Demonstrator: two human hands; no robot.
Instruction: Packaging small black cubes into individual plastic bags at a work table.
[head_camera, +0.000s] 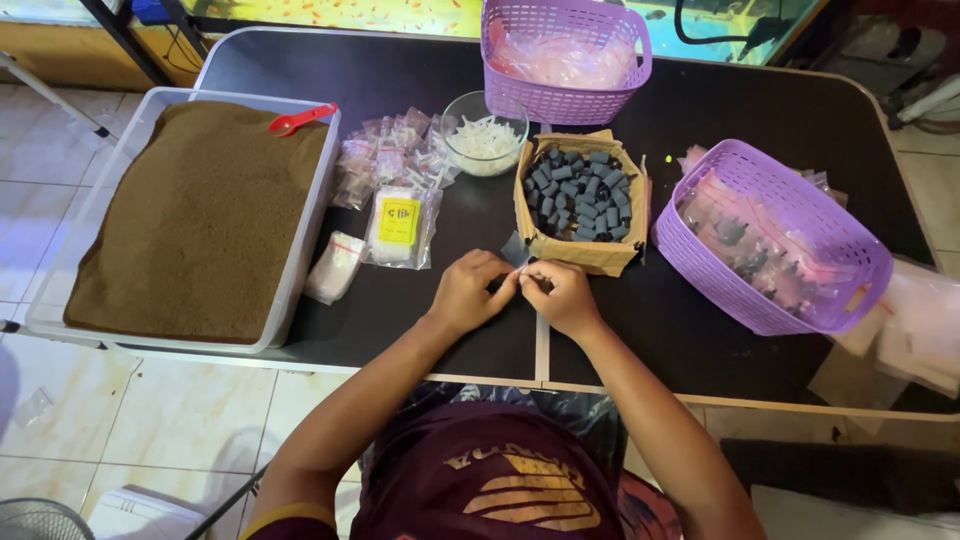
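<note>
Dark table (700, 110), both hands meeting at its near edge, left hand (468, 293) and right hand (560, 297) pinching a tiny clear bag (522, 277) together, cardboard box (580, 255) of black caps (580, 193) just beyond them.

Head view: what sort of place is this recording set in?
Probably a small packing bench in an aquarium supply shop. A clear tub of brown granules with a red scoop, a cardboard box of small dark cylinders, and purple baskets of bagged parts cover the black table.

Left hand (466, 291) and right hand (562, 295) pinch a small clear bag (516, 250) beside the cardboard box (580, 250).
</note>
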